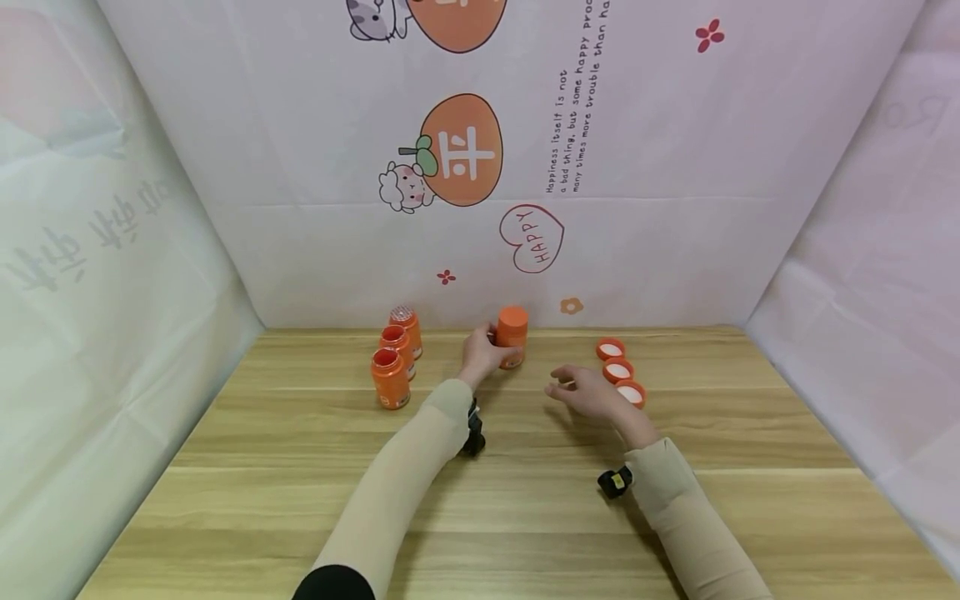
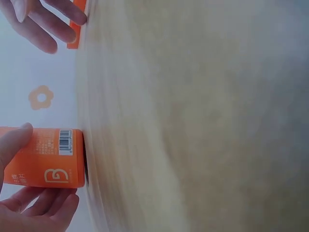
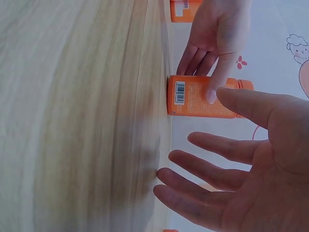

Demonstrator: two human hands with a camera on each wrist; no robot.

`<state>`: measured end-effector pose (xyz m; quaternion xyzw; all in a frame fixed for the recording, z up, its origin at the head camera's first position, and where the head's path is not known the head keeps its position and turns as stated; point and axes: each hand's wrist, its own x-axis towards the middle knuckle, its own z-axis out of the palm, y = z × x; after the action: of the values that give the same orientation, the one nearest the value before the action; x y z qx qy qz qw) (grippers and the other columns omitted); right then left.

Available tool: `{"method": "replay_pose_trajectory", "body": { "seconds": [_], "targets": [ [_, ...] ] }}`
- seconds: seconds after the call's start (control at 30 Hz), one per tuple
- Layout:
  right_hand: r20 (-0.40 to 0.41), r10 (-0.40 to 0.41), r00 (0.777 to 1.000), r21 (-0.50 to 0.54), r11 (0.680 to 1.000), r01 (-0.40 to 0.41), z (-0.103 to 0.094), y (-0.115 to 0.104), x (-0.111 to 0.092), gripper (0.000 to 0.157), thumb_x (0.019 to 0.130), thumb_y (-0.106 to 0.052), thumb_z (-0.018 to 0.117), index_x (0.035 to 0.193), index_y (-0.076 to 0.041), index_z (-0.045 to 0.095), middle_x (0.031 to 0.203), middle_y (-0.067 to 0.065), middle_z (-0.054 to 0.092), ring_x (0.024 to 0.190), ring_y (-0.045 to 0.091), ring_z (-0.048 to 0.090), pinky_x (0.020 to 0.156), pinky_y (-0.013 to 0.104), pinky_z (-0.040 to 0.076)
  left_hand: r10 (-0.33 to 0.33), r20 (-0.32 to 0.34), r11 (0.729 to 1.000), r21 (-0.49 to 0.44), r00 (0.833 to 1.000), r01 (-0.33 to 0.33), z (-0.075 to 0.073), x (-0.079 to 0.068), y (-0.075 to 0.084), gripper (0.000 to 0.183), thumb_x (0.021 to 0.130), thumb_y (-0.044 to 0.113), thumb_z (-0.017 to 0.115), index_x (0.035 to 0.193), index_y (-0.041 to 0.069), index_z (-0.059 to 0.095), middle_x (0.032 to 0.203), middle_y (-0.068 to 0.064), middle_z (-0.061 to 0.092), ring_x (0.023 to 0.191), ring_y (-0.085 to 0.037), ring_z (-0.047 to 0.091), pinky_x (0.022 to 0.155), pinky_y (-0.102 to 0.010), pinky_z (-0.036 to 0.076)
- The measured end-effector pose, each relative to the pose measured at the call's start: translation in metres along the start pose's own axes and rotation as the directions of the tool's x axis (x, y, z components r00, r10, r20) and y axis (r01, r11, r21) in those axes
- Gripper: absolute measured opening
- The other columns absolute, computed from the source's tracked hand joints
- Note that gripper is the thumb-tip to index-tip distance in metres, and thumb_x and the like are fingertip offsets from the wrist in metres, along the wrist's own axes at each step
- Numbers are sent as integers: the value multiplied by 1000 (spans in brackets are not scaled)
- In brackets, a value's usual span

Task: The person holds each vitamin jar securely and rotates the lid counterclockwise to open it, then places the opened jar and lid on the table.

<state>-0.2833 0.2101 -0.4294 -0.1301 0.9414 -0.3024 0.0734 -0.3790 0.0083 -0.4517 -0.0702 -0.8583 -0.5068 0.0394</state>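
Observation:
An orange bottle [image 1: 513, 332] with its orange cap on stands upright near the back wall. My left hand [image 1: 478, 354] grips it from the left, thumb across the front and fingers behind, as the right wrist view shows too. A barcode and white print mark the bottle's side [image 2: 46, 162] in the left wrist view. To the right of that bottle, my right hand [image 1: 588, 392] is held over the table with fingers spread and nothing in it. In the right wrist view the right palm [image 3: 285, 164] faces the bottle, apart from it.
Three uncapped orange bottles [image 1: 391, 385] stand in a row at the left; the rearmost has a speckled silvery top [image 1: 402, 313]. Three orange caps [image 1: 618, 370] with white insides lie in a row behind my right hand. A printed white wall [image 1: 645, 250] borders the wooden table [image 1: 525, 500].

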Motion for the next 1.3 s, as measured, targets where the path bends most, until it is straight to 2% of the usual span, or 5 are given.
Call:
{"method": "replay_pose_trajectory", "body": {
  "seconds": [0.2,0.4,0.8,1.3],
  "targets": [
    [7,4,1000,-14,1000,-4,-2,-4,1,60,96,-44,50,136,0,47,133,24,51,118,37,54,94,49,46,8,-11,1000,-1,1000,-8,-6,-9,4,42,71,26,84,96,8,55,103,-9,65,94,-23,62,82,-37,51],
    [1,-7,1000,2,1000,7,-6,-8,0,59,96,-41,51,137,1,45,134,26,50,119,41,52,95,50,44,13,6,1000,18,1000,-13,-12,-19,8,43,71,24,83,97,8,53,103,-9,65,94,-22,62,81,-39,51],
    [-27,-21,999,0,1000,21,-7,-9,-3,55,96,-36,53,137,0,46,134,25,50,120,41,51,95,50,44,78,37,995,58,996,-80,-21,-36,10,42,72,26,82,95,10,52,96,-7,64,88,-20,61,79,-37,51],
    [-128,-67,989,20,997,70,-5,-21,-11,49,97,-37,52,132,-3,52,128,20,57,113,35,57,90,48,48,124,52,991,36,991,-126,-31,-62,11,41,73,21,81,100,11,52,99,-7,64,89,-19,61,79,-36,51]
  ]
}}
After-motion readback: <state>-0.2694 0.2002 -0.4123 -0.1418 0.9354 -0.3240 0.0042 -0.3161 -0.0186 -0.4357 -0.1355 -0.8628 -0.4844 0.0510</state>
